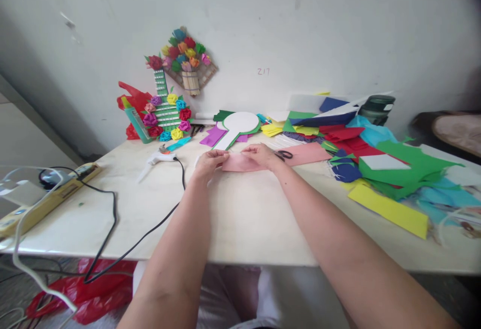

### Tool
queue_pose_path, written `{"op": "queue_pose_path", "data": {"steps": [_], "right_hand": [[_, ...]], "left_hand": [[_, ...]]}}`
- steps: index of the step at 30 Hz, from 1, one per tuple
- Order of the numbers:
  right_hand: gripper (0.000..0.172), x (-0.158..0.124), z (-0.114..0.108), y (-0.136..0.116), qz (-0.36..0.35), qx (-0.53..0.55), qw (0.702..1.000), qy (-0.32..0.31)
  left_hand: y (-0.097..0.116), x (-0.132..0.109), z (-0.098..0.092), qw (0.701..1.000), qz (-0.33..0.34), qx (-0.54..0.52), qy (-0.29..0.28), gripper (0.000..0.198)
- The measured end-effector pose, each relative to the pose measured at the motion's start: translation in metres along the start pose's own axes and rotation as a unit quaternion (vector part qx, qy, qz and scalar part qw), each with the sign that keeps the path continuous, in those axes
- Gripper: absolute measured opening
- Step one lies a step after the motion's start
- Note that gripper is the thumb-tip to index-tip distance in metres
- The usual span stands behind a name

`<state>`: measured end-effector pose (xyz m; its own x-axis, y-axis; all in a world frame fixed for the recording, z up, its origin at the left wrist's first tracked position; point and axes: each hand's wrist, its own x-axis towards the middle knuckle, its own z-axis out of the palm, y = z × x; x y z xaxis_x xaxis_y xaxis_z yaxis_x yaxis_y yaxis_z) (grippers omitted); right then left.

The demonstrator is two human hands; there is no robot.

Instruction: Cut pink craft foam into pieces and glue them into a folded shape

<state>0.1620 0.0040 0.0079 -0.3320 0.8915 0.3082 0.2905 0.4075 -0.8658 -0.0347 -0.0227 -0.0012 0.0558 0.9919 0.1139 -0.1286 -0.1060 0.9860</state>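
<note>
White table, grey wall behind. My left hand pinches the left end of pink paper, mid-table; my right hand pinches its top edge. Light, even tension should prevent creasing. Whether the pink piece under the scissors joins it, I cannot tell.

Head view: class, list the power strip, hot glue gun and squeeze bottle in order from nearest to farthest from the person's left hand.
1. Hot glue gun: lying just to the left of the left hand.
2. Squeeze bottle: farther left and farther back, tilted.
3. Power strip: farthest, at the far left side.
</note>
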Motion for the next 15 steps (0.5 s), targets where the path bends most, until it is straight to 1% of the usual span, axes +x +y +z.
{"op": "queue_pose_path", "data": {"steps": [9,13,15], "right_hand": [[0.028,0.001,0.005,0.001,0.03,0.074,0.996,0.03],[0.027,0.002,0.009,-0.002,0.018,0.1,0.994,0.027],[0.026,0.002,0.011,-0.004,0.007,0.1,0.995,0.025]], "left_hand": [[0.002,-0.001,0.001,1.0,0.012,-0.022,-0.007,0.029],[0.0,0.002,-0.001,0.998,0.035,-0.053,-0.017,0.027],[-0.001,0.003,-0.001,0.998,0.032,-0.053,-0.012,0.028]]}}
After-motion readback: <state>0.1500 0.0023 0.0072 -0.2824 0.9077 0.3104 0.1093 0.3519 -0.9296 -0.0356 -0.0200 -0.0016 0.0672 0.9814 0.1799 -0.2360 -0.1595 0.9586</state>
